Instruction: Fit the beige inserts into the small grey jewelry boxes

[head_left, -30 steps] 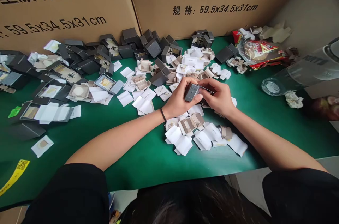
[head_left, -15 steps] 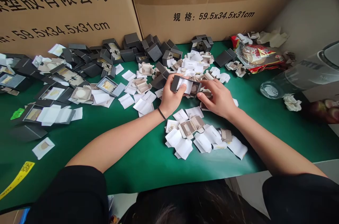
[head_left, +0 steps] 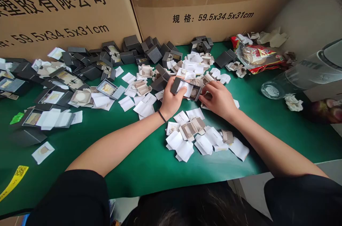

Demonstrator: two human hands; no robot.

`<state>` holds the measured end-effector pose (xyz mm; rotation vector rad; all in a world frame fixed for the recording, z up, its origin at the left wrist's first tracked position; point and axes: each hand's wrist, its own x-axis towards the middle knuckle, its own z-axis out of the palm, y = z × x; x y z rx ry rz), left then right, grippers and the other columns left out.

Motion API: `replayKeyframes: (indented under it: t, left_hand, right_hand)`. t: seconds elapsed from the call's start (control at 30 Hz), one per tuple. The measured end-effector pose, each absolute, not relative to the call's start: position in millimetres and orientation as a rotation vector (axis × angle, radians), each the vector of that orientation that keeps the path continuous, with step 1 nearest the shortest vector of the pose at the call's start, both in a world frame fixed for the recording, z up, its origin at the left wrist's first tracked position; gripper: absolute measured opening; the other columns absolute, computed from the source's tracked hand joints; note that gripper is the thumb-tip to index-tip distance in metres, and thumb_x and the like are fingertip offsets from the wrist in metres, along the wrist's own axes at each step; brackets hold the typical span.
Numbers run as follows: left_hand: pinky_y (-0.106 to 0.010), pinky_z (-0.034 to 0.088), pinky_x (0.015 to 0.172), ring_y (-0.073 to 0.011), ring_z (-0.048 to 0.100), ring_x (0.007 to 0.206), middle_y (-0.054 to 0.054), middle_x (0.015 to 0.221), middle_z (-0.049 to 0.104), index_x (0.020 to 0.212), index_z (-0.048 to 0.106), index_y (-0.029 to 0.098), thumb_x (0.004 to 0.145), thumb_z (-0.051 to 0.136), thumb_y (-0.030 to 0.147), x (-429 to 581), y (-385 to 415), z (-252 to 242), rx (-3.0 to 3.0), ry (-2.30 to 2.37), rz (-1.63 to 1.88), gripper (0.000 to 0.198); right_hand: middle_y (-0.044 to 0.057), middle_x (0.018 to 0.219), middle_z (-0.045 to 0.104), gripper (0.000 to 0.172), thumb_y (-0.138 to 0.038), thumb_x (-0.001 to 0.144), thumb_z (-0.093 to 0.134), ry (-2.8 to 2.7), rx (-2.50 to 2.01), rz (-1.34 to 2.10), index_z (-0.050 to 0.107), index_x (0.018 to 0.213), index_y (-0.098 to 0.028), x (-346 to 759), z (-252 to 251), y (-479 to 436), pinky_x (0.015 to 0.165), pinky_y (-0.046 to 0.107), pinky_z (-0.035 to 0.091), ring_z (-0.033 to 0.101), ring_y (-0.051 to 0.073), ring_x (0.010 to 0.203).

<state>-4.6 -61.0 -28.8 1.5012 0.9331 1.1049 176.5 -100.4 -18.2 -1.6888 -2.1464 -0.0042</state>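
Observation:
A small black jewelry box (head_left: 196,92), opened out, is held above the table's middle. My left hand (head_left: 171,101) is closed round its left part, with the thumb pressing on a white paper card (head_left: 187,89) that lies in the box. At the box's right edge my right hand (head_left: 220,98) has its thumb and fingers pinched together against the rim. Its fingertips are partly hidden. Beneath and behind the hands lie white cards (head_left: 190,65) and grey-brown cardboard inserts (head_left: 141,87). Nearer to me is a loose group of folded white cards (head_left: 175,140) and inserts (head_left: 188,130).
Black boxes (head_left: 92,72) are heaped along the left and back of the green table (head_left: 128,162). Two large cardboard cartons (head_left: 187,28) stand behind. On the right are a red snack bag (head_left: 260,58), a clear plastic cup (head_left: 275,89) and crumpled tissue (head_left: 293,103).
My right hand's fingers have drawn in from a wider spread to a pinch at the box's right edge. My left hand keeps its hold; the box has tilted slightly.

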Motion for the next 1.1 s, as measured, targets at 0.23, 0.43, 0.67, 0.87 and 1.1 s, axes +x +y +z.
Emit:
replayKeyframes:
  t: [0.23, 0.43, 0.67, 0.87, 1.1]
  left_hand:
    - [-0.035, 0.053, 0.08, -0.0207, 0.058, 0.104, -0.007, 0.115, 0.061, 0.104, 0.045, 0.021, 0.081, 0.049, 0.026, -3.9, -62.5, -24.3, 1.471, 0.886, 1.051, 0.024]
    - [-0.038, 0.049, 0.088, -0.0205, 0.056, 0.106, -0.006, 0.112, 0.062, 0.102, 0.047, 0.021, 0.081, 0.05, 0.025, -4.7, -62.5, -24.2, 1.5, 0.881, 1.047, 0.022]
    - [-0.035, 0.051, 0.081, -0.0198, 0.058, 0.101, -0.006, 0.11, 0.063, 0.1, 0.047, 0.021, 0.08, 0.05, 0.024, -4.6, -63.5, -22.7, 1.491, 0.874, 1.032, 0.02]
    - [-0.037, 0.049, 0.085, -0.021, 0.058, 0.102, -0.005, 0.106, 0.064, 0.097, 0.049, 0.021, 0.08, 0.05, 0.021, -3.7, -64.1, -23.3, 1.526, 0.861, 1.061, 0.017]
    - [-0.038, 0.045, 0.091, -0.0207, 0.059, 0.102, -0.004, 0.104, 0.064, 0.094, 0.049, 0.021, 0.08, 0.05, 0.019, -3.5, -62.6, -22.8, 1.57, 0.845, 1.067, 0.015]
  right_hand:
    - [0.013, 0.122, 0.055, 0.039, -0.027, 0.078, 0.055, -2.18, -1.621, 0.025, 0.052, 0.115, -0.018, 175.7, -20.0, -99.4, 0.084, 0.046, 0.045, 0.051, 0.031, 0.105]
    - [0.01, 0.108, 0.063, 0.019, -0.02, 0.076, 0.053, -2.092, -1.632, 0.077, 0.062, 0.093, -0.02, 178.6, -22.3, -97.5, 0.079, 0.044, 0.048, 0.056, 0.029, 0.099]
    - [0.008, 0.1, 0.065, 0.014, -0.017, 0.075, 0.05, -1.982, -1.621, 0.117, 0.062, 0.081, -0.021, 178.8, -23.8, -97.6, 0.069, 0.035, 0.051, 0.061, 0.025, 0.089]
    - [0.008, 0.1, 0.065, 0.009, -0.022, 0.078, 0.052, -1.96, -1.582, 0.143, 0.061, 0.079, -0.02, 180.1, -24.0, -96.5, 0.068, 0.034, 0.051, 0.062, 0.024, 0.089]
    - [0.008, 0.102, 0.064, 0.008, -0.023, 0.081, 0.052, -1.892, -1.545, 0.145, 0.059, 0.077, -0.021, 180.0, -24.2, -95.7, 0.069, 0.035, 0.052, 0.062, 0.022, 0.088]
